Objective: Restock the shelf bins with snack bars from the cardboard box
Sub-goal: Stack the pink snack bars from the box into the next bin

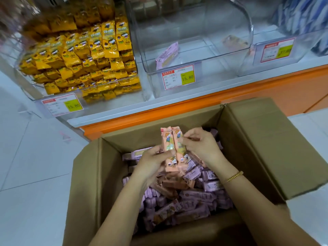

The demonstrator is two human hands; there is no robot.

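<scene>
An open cardboard box (252, 139) stands on the floor below the shelf, filled with several purple and peach snack bars (193, 196). Above the pile, my left hand (152, 162) grips the lower ends of two peach snack bars (173, 142) held upright side by side. My right hand (200, 144) pinches the same bars from the right. The clear middle bin (177, 68) on the shelf holds one purple bar (166, 55) leaning against its left wall.
A bin of yellow snack packets (85, 55) fills the shelf's left. A clear bin (276, 52) with blue packets stands at the right. Price tags (178, 77) hang on the bin fronts. An orange shelf edge (195, 103) runs behind the box. White tiled floor (35, 166) lies left.
</scene>
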